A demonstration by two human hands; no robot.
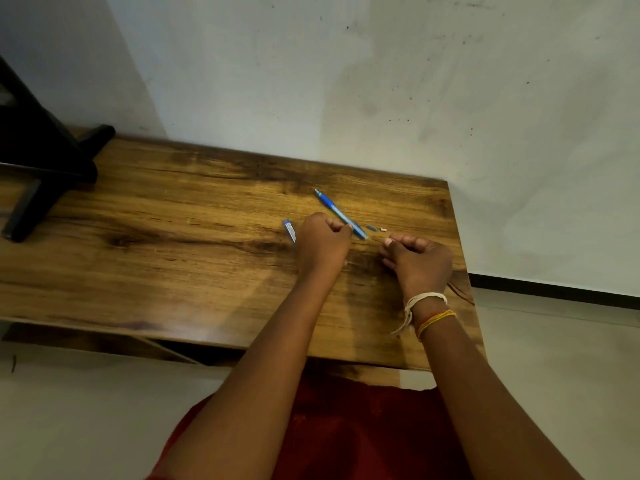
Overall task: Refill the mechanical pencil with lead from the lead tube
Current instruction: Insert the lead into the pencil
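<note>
A blue mechanical pencil [333, 208] lies slanted on the wooden table [173, 209], tip pointing to the far left. My left hand [323, 242] pinches its rear part. My right hand [417, 259] is closed just right of the pencil's open rear end, thumb and forefinger pinched together; a thin lead between them is too fine to make out. A small blue lead tube [289, 230] lies flat just left of my left hand. Two tiny parts, a grey cap [371, 227] and a white eraser [383, 230], rest on the table beyond my right hand.
A black stand [45, 168] occupies the table's far left corner. A pale wall rises directly behind the table. The table's right edge runs close to my right hand, with light floor beyond it.
</note>
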